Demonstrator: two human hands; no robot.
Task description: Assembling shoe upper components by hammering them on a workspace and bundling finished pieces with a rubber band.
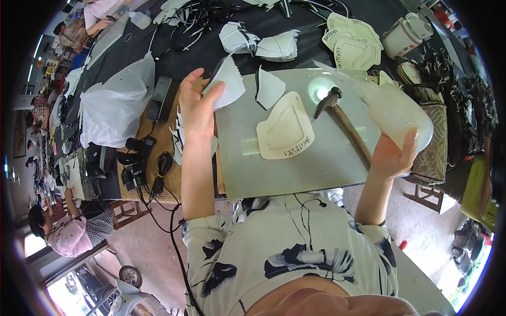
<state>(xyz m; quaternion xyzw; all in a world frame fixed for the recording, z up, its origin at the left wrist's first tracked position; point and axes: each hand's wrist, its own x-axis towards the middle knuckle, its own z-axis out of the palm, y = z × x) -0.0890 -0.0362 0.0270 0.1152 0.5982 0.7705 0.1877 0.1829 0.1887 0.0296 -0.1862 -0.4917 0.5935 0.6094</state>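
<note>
Patterned shirt (pixel 295 231) — left hand (pixel 197 108) pinches white piece (pixel 232 87) jutting rightward — right hand (pixel 391 154) clasps bottle (pixel 403 113)

At the near edge of the black-topped table (pixel 197 60), a pale slab (pixel 237 179) bears a cream card template (pixel 285 126) about its middle, a white piece (pixel 271 88) near its far edge and a hammer (pixel 347 125) slanting toward the near right corner. Beyond the slab's far edge I see white stacks (pixel 278 46), more cream templates (pixel 353 42) and a white tub (pixel 403 39); off its left edge, a plastic bag (pixel 118 113).
</note>
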